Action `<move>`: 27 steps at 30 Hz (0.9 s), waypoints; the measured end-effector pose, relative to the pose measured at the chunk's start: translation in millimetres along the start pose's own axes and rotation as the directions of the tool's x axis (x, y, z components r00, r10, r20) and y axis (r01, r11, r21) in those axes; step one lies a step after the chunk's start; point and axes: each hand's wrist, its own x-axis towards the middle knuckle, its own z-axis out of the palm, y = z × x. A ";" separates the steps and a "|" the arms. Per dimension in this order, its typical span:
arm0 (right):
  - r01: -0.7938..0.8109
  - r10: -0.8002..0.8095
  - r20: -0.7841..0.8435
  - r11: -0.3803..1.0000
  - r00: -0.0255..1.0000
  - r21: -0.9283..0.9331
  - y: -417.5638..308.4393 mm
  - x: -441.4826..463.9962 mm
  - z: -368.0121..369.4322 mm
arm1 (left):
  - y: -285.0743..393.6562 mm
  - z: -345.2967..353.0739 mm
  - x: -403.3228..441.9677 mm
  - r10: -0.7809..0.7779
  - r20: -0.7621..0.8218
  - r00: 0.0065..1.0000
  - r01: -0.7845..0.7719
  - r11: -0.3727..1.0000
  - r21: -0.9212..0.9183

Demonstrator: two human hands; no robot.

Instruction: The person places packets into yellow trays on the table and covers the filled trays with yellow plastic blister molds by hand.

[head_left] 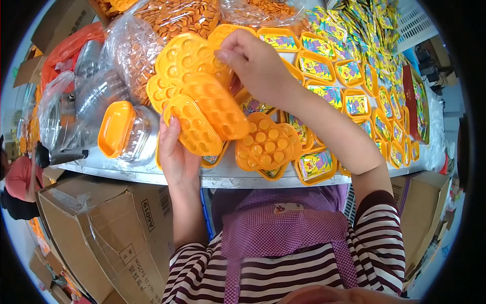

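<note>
My left hand is closed on an orange tray with round wells, its thumb on the tray's lower left edge. My right hand reaches over from the right, with thumb and fingers pinching the upper edge of another orange welled tray. Between the hands a further welled tray lies tilted over the held one, slightly blurred. Just right of these, a few orange welled pieces are stacked near the table's front edge.
Orange trays with colourful packets fill the right side. Loose packets lie behind them. Bags of small orange pieces stand at the back. Clear containers and an orange tray are at left. Cardboard boxes stand below the table.
</note>
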 end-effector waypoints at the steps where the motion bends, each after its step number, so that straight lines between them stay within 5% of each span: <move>1: 0.032 -0.032 -0.012 0.999 0.999 -0.013 0.9 2.2 0.5 | -0.1 -0.2 0.9 -0.018 -0.003 1.000 0.018 0.999 -0.032; 6: 0.301 -0.317 -0.074 0.939 0.946 -0.168 23.4 15.9 -1.2 | -5.3 6.9 5.0 0.032 -0.045 0.998 -0.029 0.998 0.062; 9: 0.279 -0.309 -0.129 0.937 0.942 -0.211 32.7 30.4 -19.6 | -3.3 6.8 4.4 0.110 -0.101 0.989 -0.097 0.987 0.127; 12: 0.088 -0.095 -0.109 0.994 0.989 -0.071 46.9 43.1 -49.4 | 3.2 4.3 1.8 0.148 -0.124 0.981 -0.132 0.983 0.128; 15: 0.093 -0.140 -0.214 0.972 0.967 -0.217 37.8 52.8 -64.5 | 12.0 4.1 -9.7 0.156 -0.123 0.980 -0.138 0.980 0.147; 16: 0.261 -0.323 -0.180 0.918 0.929 -0.298 57.5 64.3 -70.1 | 15.5 4.2 -14.8 0.152 -0.115 0.982 -0.133 0.978 0.162; 19: -0.213 0.192 -0.101 0.936 0.976 -0.280 -19.3 41.4 -48.1 | 23.4 -0.1 -29.3 0.147 -0.099 0.984 -0.130 0.978 0.162; 22: 0.300 -0.292 0.106 0.771 0.950 -0.562 68.8 89.4 -50.2 | 33.1 -5.6 -42.7 0.138 -0.103 0.985 -0.125 0.984 0.127; 25: 0.445 -0.311 0.318 0.620 0.896 -0.646 56.8 98.5 -19.4 | 37.5 -9.0 -51.7 0.156 -0.142 0.977 -0.142 0.984 0.106; 27: 0.481 -0.342 0.340 0.654 0.876 -0.584 63.8 109.4 -1.7 | 37.9 -7.6 -54.2 0.151 -0.162 0.975 -0.136 0.986 0.099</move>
